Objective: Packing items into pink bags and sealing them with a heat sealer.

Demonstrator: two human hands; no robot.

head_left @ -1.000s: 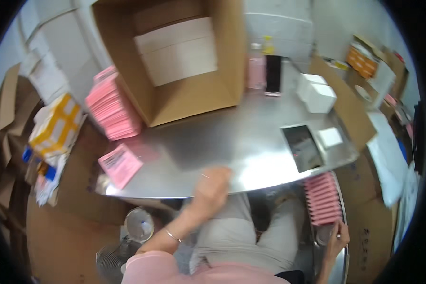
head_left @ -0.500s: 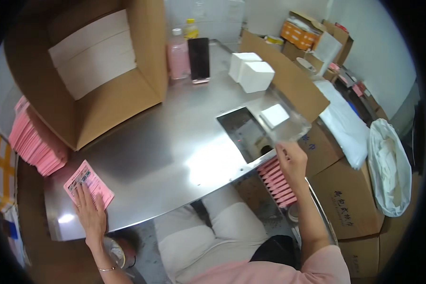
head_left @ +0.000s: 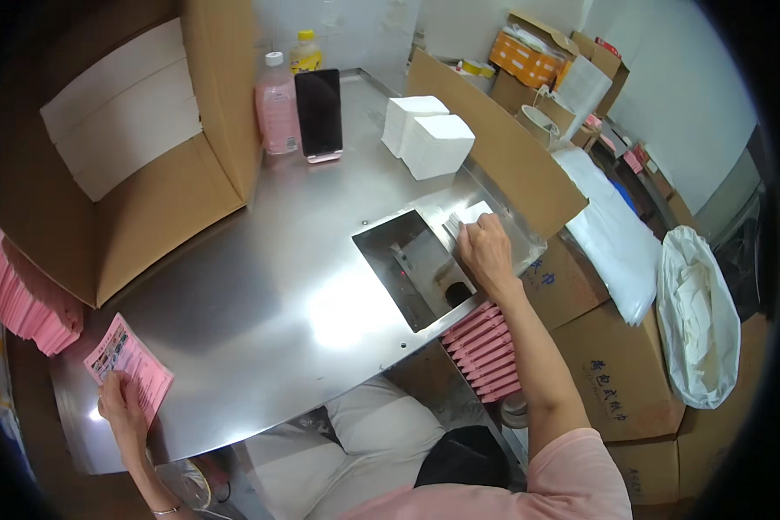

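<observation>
A flat pink printed packet (head_left: 134,368) lies near the left end of the metal table (head_left: 260,286). My left hand (head_left: 123,412) has its fingers bent over the packet's lower left edge, gripping it there. My right hand (head_left: 487,251) is closed on a small stack of folded white tissues (head_left: 474,213), right of a rectangular opening (head_left: 416,269) in the tabletop; the fingers hide part of the stack. Below the right forearm sits a row of pink packets (head_left: 484,355) under the table edge.
A large open cardboard box (head_left: 169,212) stands at the left, with piled pink packets (head_left: 30,295) beside it. Farther back are a pink bottle (head_left: 277,108), a phone on a stand (head_left: 319,113) and two white tissue stacks (head_left: 442,146). Cartons (head_left: 620,373) and a white bag (head_left: 700,321) line the right.
My right hand has moved up from the table's front edge onto the white tissue stack. My left hand's flat fingers have curled at the packet's edge. The view has shifted to the right.
</observation>
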